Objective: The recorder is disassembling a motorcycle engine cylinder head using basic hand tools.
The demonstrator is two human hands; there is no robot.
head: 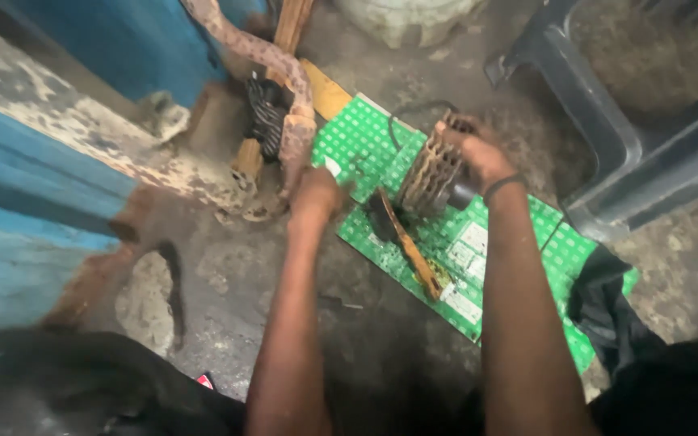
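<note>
Hands: right [478, 157] grips rusty motor core [432, 173] upright, tilted top-right; left [317, 194] clenched, contents unclear, on green board [478, 242].

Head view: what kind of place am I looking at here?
Probably a rough workshop or repair spot at ground level: stained concrete floor, peeling blue wall, and a green board under a rusty finned part.

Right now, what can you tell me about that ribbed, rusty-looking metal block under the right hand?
The metal block is a ribbed, finned piece, brownish and rusty or dirty in look, with a dark round part at its lower right end. It stands tilted on the green board that lies on the concrete floor. The right hand grips it from the top and far side. A wooden-handled tool lies on the board just beside it; the blur hides whether they touch.
</note>
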